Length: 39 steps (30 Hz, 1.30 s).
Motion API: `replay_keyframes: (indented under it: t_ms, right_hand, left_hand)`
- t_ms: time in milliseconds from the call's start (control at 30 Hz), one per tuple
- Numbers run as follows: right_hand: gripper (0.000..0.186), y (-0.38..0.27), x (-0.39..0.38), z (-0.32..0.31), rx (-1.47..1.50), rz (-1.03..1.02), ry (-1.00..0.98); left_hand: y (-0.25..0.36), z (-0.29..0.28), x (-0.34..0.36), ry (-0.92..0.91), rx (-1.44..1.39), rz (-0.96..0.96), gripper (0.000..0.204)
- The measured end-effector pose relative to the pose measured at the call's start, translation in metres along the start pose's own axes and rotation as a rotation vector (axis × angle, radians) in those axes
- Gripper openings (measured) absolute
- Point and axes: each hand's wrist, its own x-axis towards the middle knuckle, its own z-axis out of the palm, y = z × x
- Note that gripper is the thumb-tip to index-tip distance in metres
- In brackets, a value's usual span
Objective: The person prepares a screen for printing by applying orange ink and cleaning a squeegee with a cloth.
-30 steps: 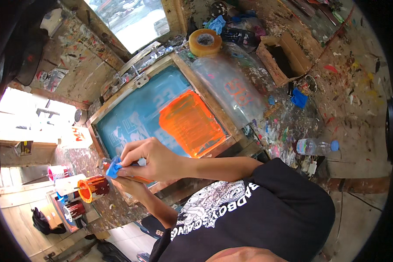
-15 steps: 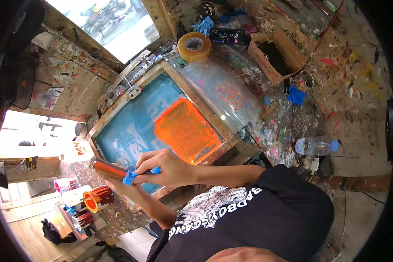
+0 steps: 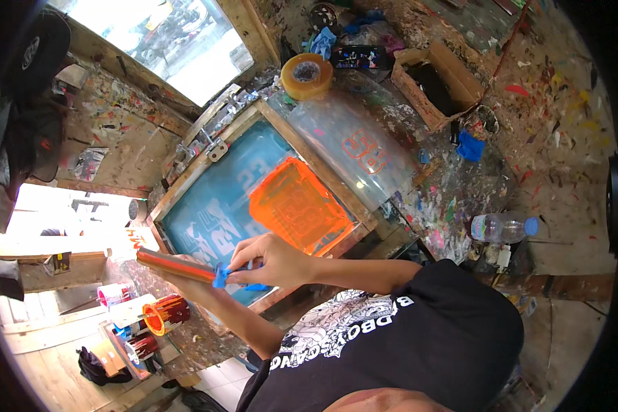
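My left hand (image 3: pixel 193 284) is closed around a long squeegee (image 3: pixel 173 265) smeared with orange ink, held over the near left side of a screen-printing frame (image 3: pixel 321 165). With pinched fingers my right hand (image 3: pixel 271 261) holds a small blue rag (image 3: pixel 220 277) against the squeegee's right end. Part of the rag trails below those fingers. The frame's teal mesh (image 3: pixel 220 185) carries pale lettering, and wet orange ink (image 3: pixel 299 206) covers a patch at its right. My left fingers are partly hidden by the squeegee and the right hand.
Ink pots (image 3: pixel 165 314) stand lower left. Beyond the frame lie a clear plastic sheet (image 3: pixel 357 147), a tape roll (image 3: pixel 307 77), a phone (image 3: pixel 358 57) and an opened cardboard box (image 3: pixel 436 86). To the right lies a plastic bottle (image 3: pixel 505 227). Metal hinge clamps (image 3: pixel 217 150) hold the frame's far edge.
The rag and my right hand have shifted slightly right in view, still at the squeegee's end. The squeegee now lies at a flatter slant. The whole view has shifted a little.
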Motion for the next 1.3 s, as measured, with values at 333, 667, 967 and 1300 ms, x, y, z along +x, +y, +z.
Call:
replay_keyframes:
  t_ms: [333,667,967,1300]
  right_hand:
    - [0.022,0.032,-0.002,-0.069,0.158,0.065,0.084]
    - [0.017,0.029,-0.018,-0.098,-0.018,0.139,0.256]
    - [0.021,0.046,-0.019,-0.098,-0.009,0.073,0.247]
    - [0.019,0.044,-0.024,-0.104,-0.112,0.091,0.156]
  left_hand:
    - [-0.026,-0.037,-0.003,-0.001,0.274,0.025,0.04]
    - [-0.049,-0.051,-0.023,0.05,0.058,-0.181,0.046]
    - [-0.057,-0.042,-0.028,-0.002,-0.005,-0.195,0.059]
    - [-0.057,-0.043,-0.028,-0.216,0.078,-0.282,0.069]
